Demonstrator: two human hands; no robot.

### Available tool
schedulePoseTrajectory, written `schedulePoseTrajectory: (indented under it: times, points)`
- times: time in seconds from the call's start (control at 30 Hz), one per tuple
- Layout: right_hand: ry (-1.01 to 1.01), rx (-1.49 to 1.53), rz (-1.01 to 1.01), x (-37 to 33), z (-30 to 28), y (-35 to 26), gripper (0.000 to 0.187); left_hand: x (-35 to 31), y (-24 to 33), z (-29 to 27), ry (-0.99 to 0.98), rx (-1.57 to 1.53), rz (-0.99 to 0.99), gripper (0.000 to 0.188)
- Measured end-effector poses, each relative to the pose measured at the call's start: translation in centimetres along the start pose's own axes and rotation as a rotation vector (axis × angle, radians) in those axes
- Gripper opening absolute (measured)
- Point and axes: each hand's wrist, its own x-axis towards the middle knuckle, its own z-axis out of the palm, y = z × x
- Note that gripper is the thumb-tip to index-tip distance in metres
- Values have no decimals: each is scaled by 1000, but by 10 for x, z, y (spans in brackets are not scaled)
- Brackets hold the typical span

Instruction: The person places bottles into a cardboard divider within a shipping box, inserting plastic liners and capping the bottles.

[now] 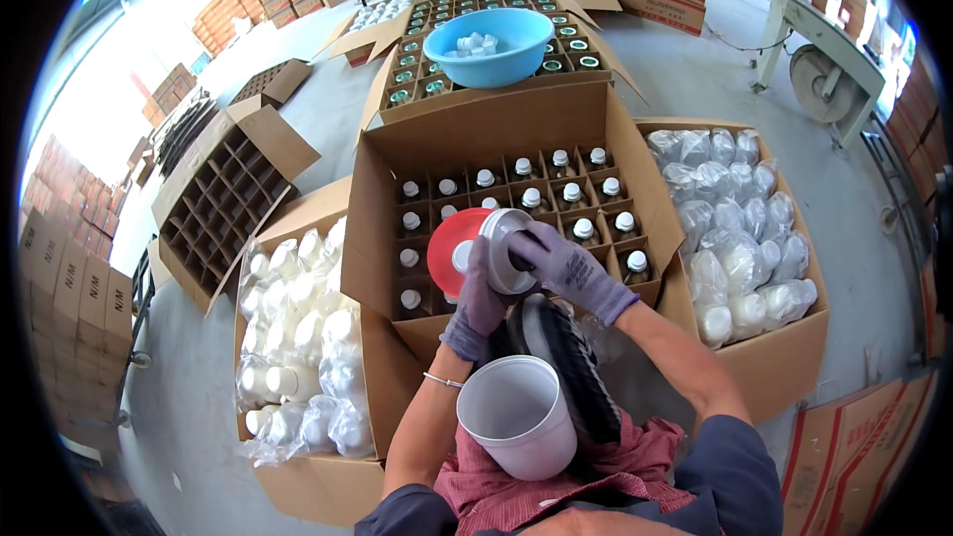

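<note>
Both my hands wear grey-purple gloves. My left hand [482, 300] is closed round a white, see-through round tub [508, 283], held tilted above the near part of the divided carton. Fingers of my right hand [568, 266] reach into the mouth of this tub; whether they pinch anything is hidden. Just behind the tub shows a red disc [442, 263] with a white middle; I cannot tell if they are joined. Below them, white-capped bottles [531, 199] stand upright in the compartments of the open carton [476, 144]. On my lap rests a pale grey bucket [511, 412].
At left, a carton [308, 481] holds bagged white bottles; at right, another carton [769, 377] holds clear-bagged ones. Ahead, a blue basin [491, 65] with small clear pieces sits on a bottle-filled carton. A divided carton [223, 208] lies tipped at left. A wheeled metal stand [824, 60] is far right.
</note>
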Motion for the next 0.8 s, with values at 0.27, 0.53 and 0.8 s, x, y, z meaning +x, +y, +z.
schedulePoseTrajectory:
  times: [0.27,0.53,0.8]
  points:
    - [-166,1817,1131,-5,33,-8,75,8,-17,-20,-33,787,444,53]
    - [-182,318,889,-46,44,84,44,54,2,-37,162,823,169,49]
    - [-313,-598,1054,-147,118,135,21,98,-51,-69,-221,1999,135,58]
